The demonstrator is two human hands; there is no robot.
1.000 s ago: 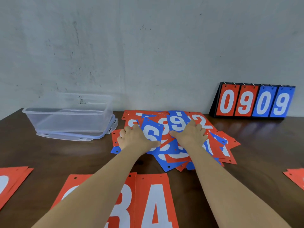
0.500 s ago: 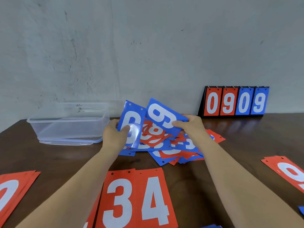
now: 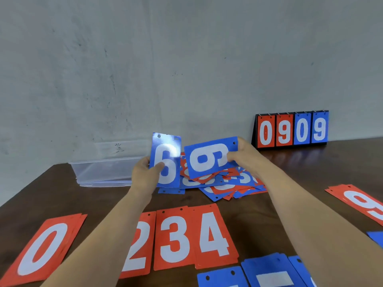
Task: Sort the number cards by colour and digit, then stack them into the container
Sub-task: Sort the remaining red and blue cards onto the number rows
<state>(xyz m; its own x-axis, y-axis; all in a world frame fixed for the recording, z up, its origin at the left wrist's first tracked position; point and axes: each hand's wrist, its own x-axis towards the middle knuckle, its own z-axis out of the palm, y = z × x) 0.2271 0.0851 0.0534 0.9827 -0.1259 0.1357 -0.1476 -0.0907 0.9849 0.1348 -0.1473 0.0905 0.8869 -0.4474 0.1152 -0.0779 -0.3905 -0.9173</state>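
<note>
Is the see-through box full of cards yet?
Empty, it seems: no red or blue shows through the clear walls of the container; the left hand hides its right end.

Above the pile (image 3: pixel 228 186), the left hand (image 3: pixel 145 176) held a blue 6 (image 3: pixel 169 160) upright. The right hand (image 3: pixel 246 157) pinched another blue card (image 3: pixel 207 160) sideways. The container (image 3: pixel 103 170) stood left of the pile.

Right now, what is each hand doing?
Left hand: grips the upright blue 6 card.
Right hand: pinches the sideways blue card.
</note>
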